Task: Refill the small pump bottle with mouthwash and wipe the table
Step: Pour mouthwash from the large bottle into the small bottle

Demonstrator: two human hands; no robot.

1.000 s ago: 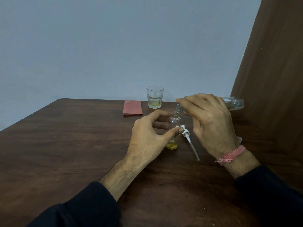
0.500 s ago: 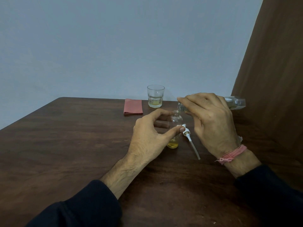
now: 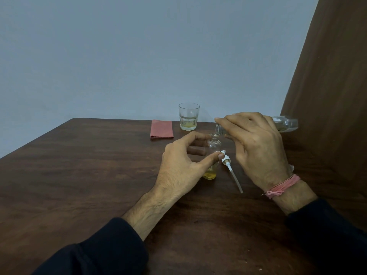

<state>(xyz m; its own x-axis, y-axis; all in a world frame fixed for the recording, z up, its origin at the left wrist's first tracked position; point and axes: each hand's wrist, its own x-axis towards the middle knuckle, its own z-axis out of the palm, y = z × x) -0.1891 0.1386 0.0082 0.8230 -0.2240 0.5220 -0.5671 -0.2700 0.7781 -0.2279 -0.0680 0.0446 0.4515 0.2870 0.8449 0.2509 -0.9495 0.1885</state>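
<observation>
Mouthwash goes into a small pump bottle (image 3: 212, 155) upright at mid-table, steadied between left hand (image 3: 181, 167) thumb and fingers.

The right hand (image 3: 256, 145) grips the tipped supply bottle (image 3: 284, 124); its mouth barely overhangs the narrow neck, so overtilting could spill onto the table (image 3: 79, 175) by the pump head (image 3: 230, 167).

Plain pale blue-grey wall (image 3: 139, 56) behind, evenly and dimly lit. Dark brown wood-grain panel (image 3: 333, 96) slanting down the right side. Dark wood-grain table (image 3: 79, 175) below, far edge against the wall.

Dim, even light; soft shadows, slight softness, wide-angle edge bending.
</observation>
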